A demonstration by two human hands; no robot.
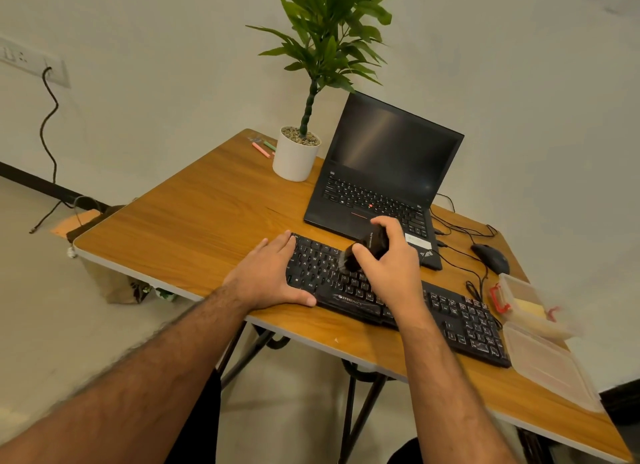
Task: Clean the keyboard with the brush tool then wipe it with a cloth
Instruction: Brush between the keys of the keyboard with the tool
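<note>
brushing goes best in short strokes along each key row while the keyboard [460, 320] stays pinned on the table [194, 228]. left hand [268, 276] lies flat, fingers straight, bracing the keyboard's left end. right hand [389, 261], over its left-centre keys, grips the brush tool [363, 252], bristles touching keys.

Keyboard [398, 301] along the bench's [194, 221] near edge. Laptop [381, 186] behind it; potted plant [298, 155] left of laptop, pens [263, 148] further left. Mouse [491, 257] right of laptop. Open box [540, 328] at keyboard's right end.
</note>
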